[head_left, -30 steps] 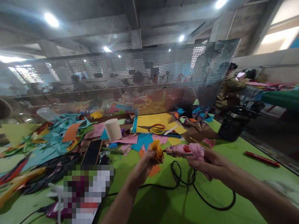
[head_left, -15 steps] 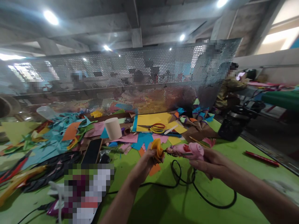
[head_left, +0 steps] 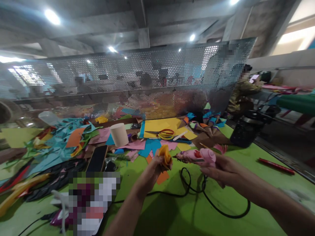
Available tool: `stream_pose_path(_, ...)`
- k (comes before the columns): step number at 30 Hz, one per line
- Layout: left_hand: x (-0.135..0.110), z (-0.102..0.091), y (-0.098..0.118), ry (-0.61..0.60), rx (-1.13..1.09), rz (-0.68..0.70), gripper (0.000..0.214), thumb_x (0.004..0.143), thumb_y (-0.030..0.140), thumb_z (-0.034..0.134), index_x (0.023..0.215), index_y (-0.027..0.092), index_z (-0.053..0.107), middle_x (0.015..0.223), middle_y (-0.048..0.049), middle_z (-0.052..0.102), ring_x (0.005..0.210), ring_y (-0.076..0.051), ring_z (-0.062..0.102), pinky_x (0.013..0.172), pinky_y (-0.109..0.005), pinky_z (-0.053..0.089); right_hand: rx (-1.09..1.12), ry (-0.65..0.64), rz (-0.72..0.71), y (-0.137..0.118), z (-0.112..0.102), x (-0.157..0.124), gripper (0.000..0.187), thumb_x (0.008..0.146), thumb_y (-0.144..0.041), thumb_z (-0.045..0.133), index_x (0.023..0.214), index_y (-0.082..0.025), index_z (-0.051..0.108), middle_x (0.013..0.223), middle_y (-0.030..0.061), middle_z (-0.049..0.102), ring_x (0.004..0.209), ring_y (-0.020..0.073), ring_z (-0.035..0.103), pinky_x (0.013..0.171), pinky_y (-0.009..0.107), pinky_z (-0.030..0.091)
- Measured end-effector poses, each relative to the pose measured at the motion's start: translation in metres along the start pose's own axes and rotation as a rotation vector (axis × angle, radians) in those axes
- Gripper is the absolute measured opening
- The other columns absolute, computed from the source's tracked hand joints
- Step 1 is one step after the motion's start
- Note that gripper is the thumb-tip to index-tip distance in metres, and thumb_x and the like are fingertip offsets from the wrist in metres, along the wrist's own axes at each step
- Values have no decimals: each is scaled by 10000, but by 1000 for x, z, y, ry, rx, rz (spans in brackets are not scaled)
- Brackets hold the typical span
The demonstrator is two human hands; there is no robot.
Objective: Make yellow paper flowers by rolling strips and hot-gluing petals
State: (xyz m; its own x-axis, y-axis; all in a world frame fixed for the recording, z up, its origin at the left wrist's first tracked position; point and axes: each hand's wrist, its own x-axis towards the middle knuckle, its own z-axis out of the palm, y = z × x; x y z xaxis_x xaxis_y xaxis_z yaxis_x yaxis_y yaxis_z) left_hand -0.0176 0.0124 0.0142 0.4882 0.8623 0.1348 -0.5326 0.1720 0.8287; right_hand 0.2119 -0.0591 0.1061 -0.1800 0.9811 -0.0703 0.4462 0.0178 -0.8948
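My left hand point(head_left: 153, 168) pinches a rolled yellow-orange paper flower point(head_left: 165, 156) and holds it above the green table point(head_left: 172, 216). My right hand point(head_left: 218, 167) grips a pink hot glue gun point(head_left: 197, 156) whose nozzle points left, a short gap from the flower. The gun's black cord point(head_left: 197, 193) loops over the table below both hands.
Cut coloured paper point(head_left: 61, 141), a black phone point(head_left: 97, 158), a white paper cup point(head_left: 119, 134) and red-and-yellow scissors point(head_left: 164, 133) on a yellow sheet lie behind my hands. A perforated metal screen point(head_left: 137, 85) backs the table. A black pot point(head_left: 244, 131) and a red pen point(head_left: 276, 166) sit right; a seated person point(head_left: 242, 90) is beyond.
The glue gun's nozzle has drawn slightly back to the right from the flower. Both hands otherwise stay in place; the view shifted a little.
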Motion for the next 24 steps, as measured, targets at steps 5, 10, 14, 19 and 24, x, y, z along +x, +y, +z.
stream_pose_path(5,0,-1,0,12,9,-8,239,837,360,609,994,180,598,814,-17,595,715,-144,538,732,-280,426,8,-3,-21,-1,-1,-1,381,801,-586,647,882,-214,661,653,-9,488,567,132,415,483,234,382)
stream_pose_path(10,1,-7,-6,42,2,-33,275,829,368,620,1030,181,606,853,-28,605,757,-157,547,768,-291,430,26,-32,-30,-5,2,0,351,818,-551,645,941,-223,673,712,3,549,580,132,433,486,232,390)
stream_pose_path(14,0,-5,-4,19,28,-30,278,843,371,613,1053,190,599,899,-28,601,797,-156,549,790,-284,440,31,-58,-27,-6,6,2,334,819,-507,660,1012,-236,679,802,17,624,616,145,468,494,234,385)
stream_pose_path(19,-4,-2,-1,-1,57,-31,273,871,379,581,1055,177,596,912,-39,597,805,-158,542,798,-281,440,-8,-29,-38,-4,8,5,318,840,-515,639,993,-239,684,786,13,623,617,145,478,485,236,380)
stream_pose_path(24,-1,-7,-6,14,20,-17,268,869,364,594,1068,185,595,928,-34,592,829,-158,546,814,-280,437,-23,-64,-50,-5,6,3,328,854,-534,614,938,-225,682,910,32,673,689,156,525,512,238,394)
